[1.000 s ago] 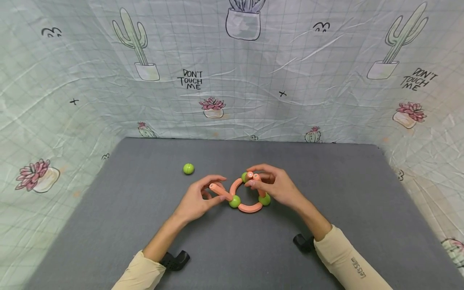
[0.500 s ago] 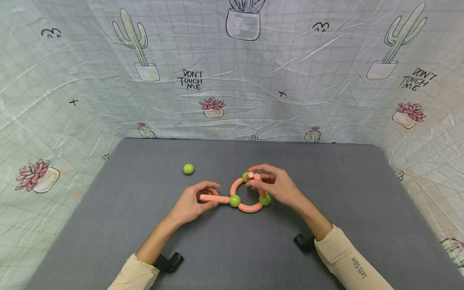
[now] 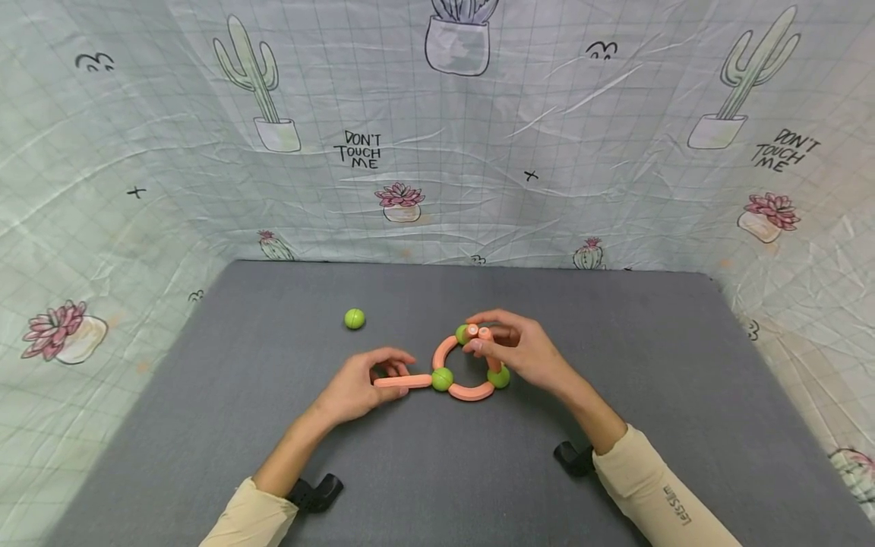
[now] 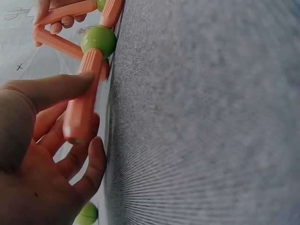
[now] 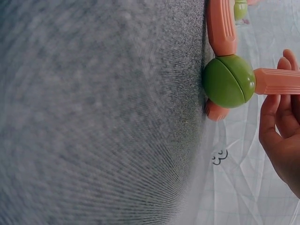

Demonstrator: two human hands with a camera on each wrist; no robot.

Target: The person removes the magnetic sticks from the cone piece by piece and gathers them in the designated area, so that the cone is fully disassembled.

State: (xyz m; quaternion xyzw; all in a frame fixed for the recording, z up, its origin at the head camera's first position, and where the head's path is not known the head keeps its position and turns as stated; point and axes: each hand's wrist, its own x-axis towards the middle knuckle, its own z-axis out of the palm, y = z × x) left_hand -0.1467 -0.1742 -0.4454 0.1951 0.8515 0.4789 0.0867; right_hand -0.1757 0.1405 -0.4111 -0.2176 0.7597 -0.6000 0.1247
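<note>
My left hand [image 3: 358, 386] holds a straight orange magnetic rod [image 3: 410, 381], thumb on one side and fingers on the other. The rod's far end joins a green ball [image 3: 442, 379] at the left of a ring. Curved orange rods, one of them at the front [image 3: 472, 393], link this ball to a right green ball [image 3: 499, 377] and a rear green ball [image 3: 462, 334]. Two more orange rods rise from the right and rear balls, their tops [image 3: 484, 333] close together. My right hand [image 3: 522, 349] holds these tops between thumb and fingers.
A loose green ball [image 3: 354, 319] lies on the grey table [image 3: 437, 471] at the back left. A cactus-print sheet [image 3: 478, 175] hangs behind the table and along its sides. Black wrist mounts [image 3: 317, 492] sit at both cuffs.
My left hand has moved left and down, swinging the straight rod from a raised tilt to nearly flat, pointing left from its ball. The right hand stays in place.
</note>
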